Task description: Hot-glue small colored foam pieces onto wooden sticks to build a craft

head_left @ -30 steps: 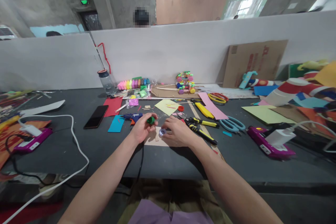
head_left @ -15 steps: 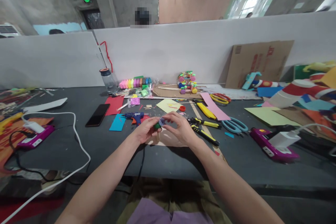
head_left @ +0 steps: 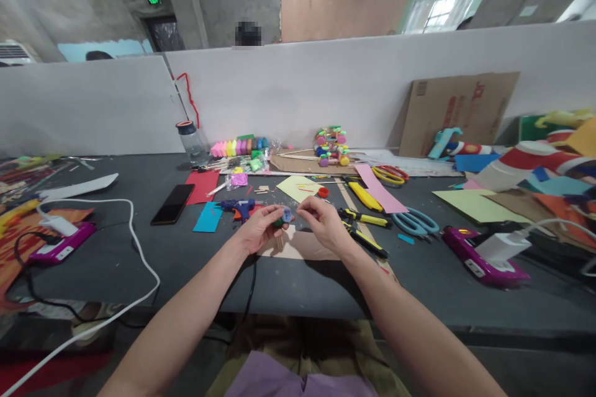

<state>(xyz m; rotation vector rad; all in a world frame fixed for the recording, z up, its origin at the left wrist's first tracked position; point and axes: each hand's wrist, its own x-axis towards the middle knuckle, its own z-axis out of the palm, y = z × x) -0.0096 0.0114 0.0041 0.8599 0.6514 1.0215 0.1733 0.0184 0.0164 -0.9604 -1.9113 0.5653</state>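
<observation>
Between the fingers of my left hand (head_left: 257, 229) is a small blue-purple and green craft piece (head_left: 287, 215); short wooden sticks (head_left: 280, 241) show below it. My right hand (head_left: 323, 223) is just to its right, thumb and fingertips pinched together and apart from the piece. Whatever the pinch holds, if anything, is too small to name. Under both hands lies a sheet of tan cardboard (head_left: 305, 245). Close to the left fingers rests a blue hot glue gun (head_left: 243, 206), and yellow-black pliers (head_left: 365, 239) lie beside the right hand.
Farther back stand a colourful ball-and-stick model (head_left: 331, 146) and a water bottle (head_left: 190, 142). A phone (head_left: 172, 204) lies at left, blue-handled scissors (head_left: 416, 222) and a yellow cutter (head_left: 365, 195) at right. Purple power strips (head_left: 487, 257) with cables sit on both sides.
My right hand has drawn back a little to the right from the blue-purple piece, its fingers now bunched in a pinch. The left hand stays in place with the piece.
</observation>
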